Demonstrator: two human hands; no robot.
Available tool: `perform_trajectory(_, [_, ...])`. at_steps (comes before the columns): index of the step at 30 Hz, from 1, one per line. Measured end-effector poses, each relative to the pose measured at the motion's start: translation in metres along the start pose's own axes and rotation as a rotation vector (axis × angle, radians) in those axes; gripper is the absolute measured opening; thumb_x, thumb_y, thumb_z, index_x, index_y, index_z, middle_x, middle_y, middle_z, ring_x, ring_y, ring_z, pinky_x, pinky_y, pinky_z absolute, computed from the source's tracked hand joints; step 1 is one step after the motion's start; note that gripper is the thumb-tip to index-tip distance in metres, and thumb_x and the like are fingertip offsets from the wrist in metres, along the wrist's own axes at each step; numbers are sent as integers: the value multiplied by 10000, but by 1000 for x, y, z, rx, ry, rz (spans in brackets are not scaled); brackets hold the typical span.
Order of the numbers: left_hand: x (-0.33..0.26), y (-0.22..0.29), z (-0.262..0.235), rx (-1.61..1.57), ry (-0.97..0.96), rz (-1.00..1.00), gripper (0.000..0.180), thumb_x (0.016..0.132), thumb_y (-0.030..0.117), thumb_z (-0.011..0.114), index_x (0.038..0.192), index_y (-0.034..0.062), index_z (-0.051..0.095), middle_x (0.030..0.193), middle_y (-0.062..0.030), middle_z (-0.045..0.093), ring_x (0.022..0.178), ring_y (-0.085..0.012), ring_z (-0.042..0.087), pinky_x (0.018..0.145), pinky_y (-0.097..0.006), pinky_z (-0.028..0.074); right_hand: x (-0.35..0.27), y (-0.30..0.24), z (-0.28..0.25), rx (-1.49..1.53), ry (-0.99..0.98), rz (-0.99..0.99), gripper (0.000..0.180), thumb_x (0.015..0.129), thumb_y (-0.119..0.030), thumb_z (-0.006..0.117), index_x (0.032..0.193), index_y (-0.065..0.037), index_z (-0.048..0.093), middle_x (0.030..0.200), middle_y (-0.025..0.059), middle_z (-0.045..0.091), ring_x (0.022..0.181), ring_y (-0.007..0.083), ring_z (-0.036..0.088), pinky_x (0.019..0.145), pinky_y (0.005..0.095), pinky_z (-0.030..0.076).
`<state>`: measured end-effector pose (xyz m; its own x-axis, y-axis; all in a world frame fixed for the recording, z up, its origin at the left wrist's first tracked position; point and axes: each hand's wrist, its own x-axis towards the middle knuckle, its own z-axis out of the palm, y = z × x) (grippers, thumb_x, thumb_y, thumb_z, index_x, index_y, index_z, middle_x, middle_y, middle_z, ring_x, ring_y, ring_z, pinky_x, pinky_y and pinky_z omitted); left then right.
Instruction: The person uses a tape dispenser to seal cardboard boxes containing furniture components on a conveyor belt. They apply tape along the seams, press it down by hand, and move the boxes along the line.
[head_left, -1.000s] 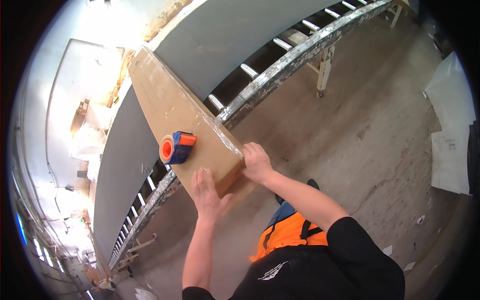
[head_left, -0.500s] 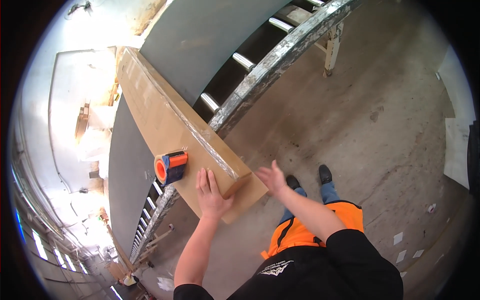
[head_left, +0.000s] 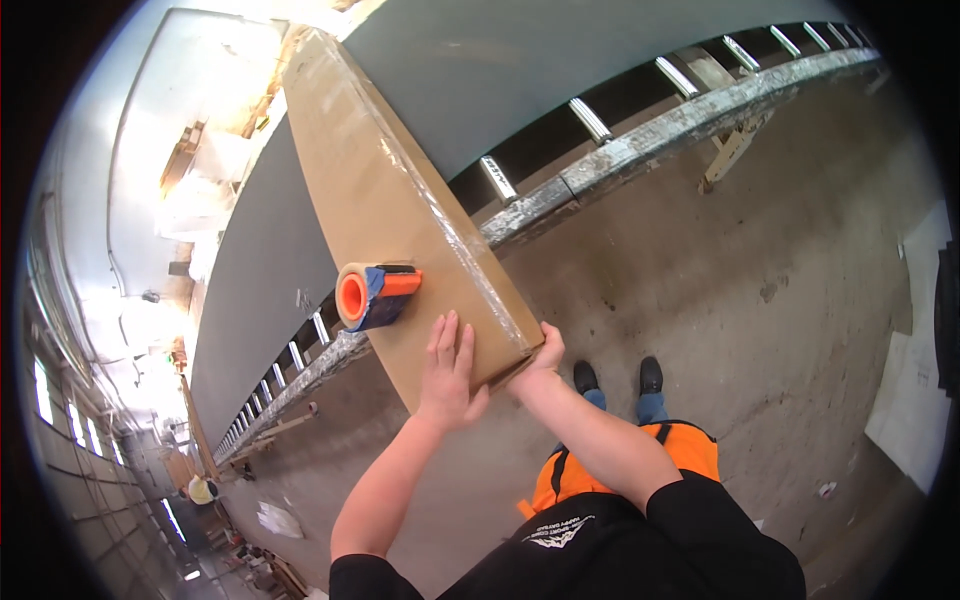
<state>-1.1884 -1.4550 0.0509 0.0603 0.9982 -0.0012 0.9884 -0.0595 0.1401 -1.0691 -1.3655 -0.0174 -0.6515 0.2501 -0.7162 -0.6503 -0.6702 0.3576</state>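
Observation:
A long brown cardboard box [head_left: 375, 200] lies across the roller conveyor, its near end sticking out toward me. Clear tape runs along its right edge. My left hand [head_left: 450, 375] rests on the box top close to the near end, palm down with fingers stretched out. At the near right corner my right hand [head_left: 540, 358] is pressed to the box, its fingers curled round the side; part of that hand is hidden by the box edge. An orange and blue tape dispenser [head_left: 385, 293] with a roll of tape sits on top, just beyond my left fingertips.
The conveyor has metal rollers [head_left: 590, 120], dark grey panels [head_left: 500, 70] and a worn metal side rail [head_left: 650, 140]. Concrete floor [head_left: 700, 280] stretches to the right, with pale sheets [head_left: 905, 400] at its far side. My shoes [head_left: 650, 374] stand below the box end.
My right hand has moved in from beside the box onto its near right corner. The cardboard flap that jutted from the end is now folded against it. My left hand stays on top.

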Motion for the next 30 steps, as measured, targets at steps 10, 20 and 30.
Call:
perform_trajectory(10, [23, -24, 4, 55, 108, 146, 1029, 592, 406, 824, 1422, -47, 418, 1504, -332, 329, 1388, -555, 294, 1143, -598, 284, 34, -27, 2, -518, 225, -283, 527, 909, -371, 453, 1292, -26, 564, 1366, 163, 541, 1270, 320, 483, 1077, 444, 371])
perform_trajectory(20, [10, -30, 7, 13, 189, 122, 860, 569, 372, 822, 1306, 1, 579, 1432, -277, 476, 1321, -497, 448, 1100, -570, 381, -10, -25, 114, -2022, -434, -1418, 974, 888, -426, 656, 1505, 114, 130, 1563, 355, 121, 1466, 475, 141, 1191, 487, 183])
perform_trajectory(30, [-4, -47, 1, 16, 174, 58, 799, 593, 349, 773, 1304, 31, 593, 1447, -263, 466, 1334, -478, 442, 1132, -561, 341, 71, 13, 126, -2467, -495, -994, 1305, 691, -582, 795, 1490, 147, 64, 1555, 358, 133, 1467, 491, 117, 1204, 484, 167])
